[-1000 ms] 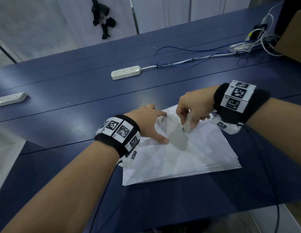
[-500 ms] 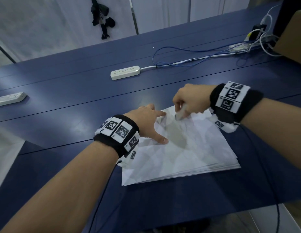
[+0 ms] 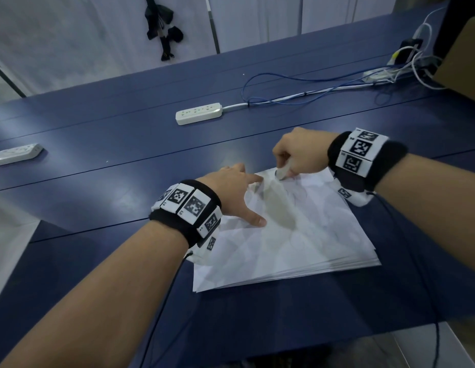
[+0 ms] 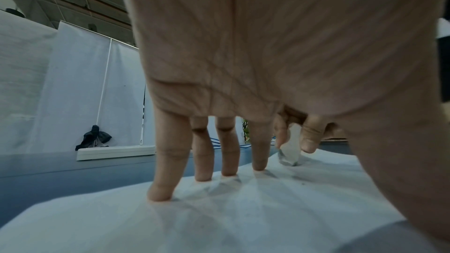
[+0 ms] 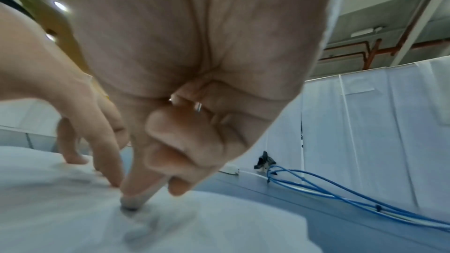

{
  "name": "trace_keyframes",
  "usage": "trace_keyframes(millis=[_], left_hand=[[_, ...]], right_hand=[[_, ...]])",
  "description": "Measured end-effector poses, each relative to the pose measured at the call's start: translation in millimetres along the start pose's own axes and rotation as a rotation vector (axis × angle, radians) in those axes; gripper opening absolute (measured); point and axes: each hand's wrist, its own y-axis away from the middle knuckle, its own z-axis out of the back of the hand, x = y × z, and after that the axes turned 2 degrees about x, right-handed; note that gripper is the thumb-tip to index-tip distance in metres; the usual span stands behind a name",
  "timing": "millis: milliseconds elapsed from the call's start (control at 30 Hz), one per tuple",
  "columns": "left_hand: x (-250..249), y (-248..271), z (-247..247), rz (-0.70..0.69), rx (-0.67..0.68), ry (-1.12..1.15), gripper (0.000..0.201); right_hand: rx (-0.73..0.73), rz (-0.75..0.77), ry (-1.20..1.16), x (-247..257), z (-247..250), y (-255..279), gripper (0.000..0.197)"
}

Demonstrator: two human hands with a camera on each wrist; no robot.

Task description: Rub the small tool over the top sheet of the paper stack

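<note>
Both hands work over a stack of white paper (image 3: pixel 297 235) lying flat on the dark blue table (image 3: pixel 125 181). The left hand (image 3: pixel 231 192) is spread flat, fingers straight and splayed, its fingertips (image 4: pixel 160 193) pressing down on the top sheet near the stack's far left corner, thumb stretched toward the person. The right hand (image 3: pixel 300 152) is curled, knuckles up, wrist raised; its thumb and forefinger pinch a small pale eraser (image 3: pixel 282 172) just beyond the left hand's forefinger. The eraser stands nearly upright, its long axis tilted slightly, its lower end touching the paper at the far edge of the stack. It looks whitish and rounded, with a grey, smudged tip (image 4: pixel 288 158). Faint grey marks show on the sheet beneath and in front of it. Beyond both hands lies a white power strip (image 3: pixel 198 113); blue cables (image 3: pixel 297 86) run off to the right of the right hand. A second power strip (image 3: pixel 16 154) sits well left of the left hand.
</note>
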Motion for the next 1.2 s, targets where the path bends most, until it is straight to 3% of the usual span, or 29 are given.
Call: trace_keyframes(millis=[167,233,367,433,567,633,767,833,967,1033,1133,1200], left_hand=[[0.9,-0.3,-0.2,0.007,-0.003,0.012,0.104],[-0.1,-0.5,-0.1,0.003,0.004,0.006,0.104],[-1.1,0.7,1.6,0.005,0.009,-0.002,0.102],[-1.0,0.7,1.2,0.004,0.008,0.004,0.103],[-0.3,0.5,1.1,0.011,0.005,0.017,0.104],[-1.6,0.7,1.1,0.007,0.007,0.013,0.103],[-1.4,2.3,1.8,0.01,0.006,0.007,0.1],[-1.5,2.2,1.1,0.007,0.002,0.01,0.1],[-1.5,1.4,1.5,0.013,0.003,0.011,0.104],[-2.9,1.3,2.7,0.012,0.013,-0.001,0.104],[-3.6,1.9,4.7,0.016,0.032,-0.014,0.103],[-4.0,1.9,4.5,0.017,0.034,-0.017,0.103]], right_hand=[[0.394,0.073,0.007,1.2,-2.5,24.4,0.016],[0.314,0.058,0.005,-1.1,-2.5,17.5,0.02],[0.006,-0.027,-0.055,-4.2,1.0,0.6,0.023],[0.058,0.001,-0.045,-4.5,0.9,7.4,0.019],[0.388,0.062,0.031,1.7,-0.4,24.7,0.015],[0.335,0.055,0.046,0.6,-0.6,17.9,0.016],[0.02,-0.023,-0.017,-4.3,0.5,1.7,0.022],[0.046,0.004,-0.003,-4.7,-0.9,9.0,0.019],[0.379,0.064,0.035,1.3,-1.8,24.9,0.015],[0.314,0.055,0.043,-0.1,-0.6,17.5,0.019],[0.074,-0.024,0.001,-1.8,3.4,2.6,0.029],[0.047,-0.004,-0.02,-5.1,1.9,4.0,0.024]])
